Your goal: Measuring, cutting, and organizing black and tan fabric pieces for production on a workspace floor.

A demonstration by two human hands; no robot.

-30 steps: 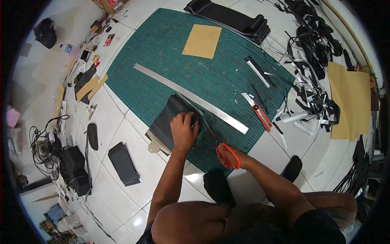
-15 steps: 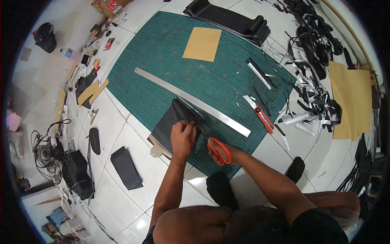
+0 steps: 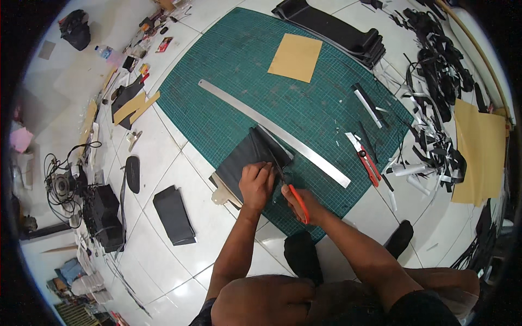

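My right hand (image 3: 302,205) grips a pair of scissors (image 3: 297,200) by its orange handles, and the dark blades reach into the edge of a black sheet (image 3: 239,157). The sheet looks like leather or vinyl, folded or stacked, and lies on the green cutting mat (image 3: 228,49). Pressing on it beside the blades, my left hand (image 3: 257,183) has its fingers bent together, with the sheet's edge at the fingertips. A metal clip (image 3: 222,194) sits at the sheet's near left edge, over a tan board that mostly hides underneath.
Just beyond the sheet lies a long steel ruler (image 3: 274,130). A red utility knife (image 3: 365,160) rests at the mat's right, near black and white offcuts (image 3: 429,130). Tan card (image 3: 296,57) and stacked black pieces (image 3: 331,27) lie farther off. Another black stack (image 3: 174,214) is on the floor tiles.
The whole view has shifted, moving the scene right. The scissors have turned in my right hand, their handles now seen more edge-on. My left hand stays on the sheet.
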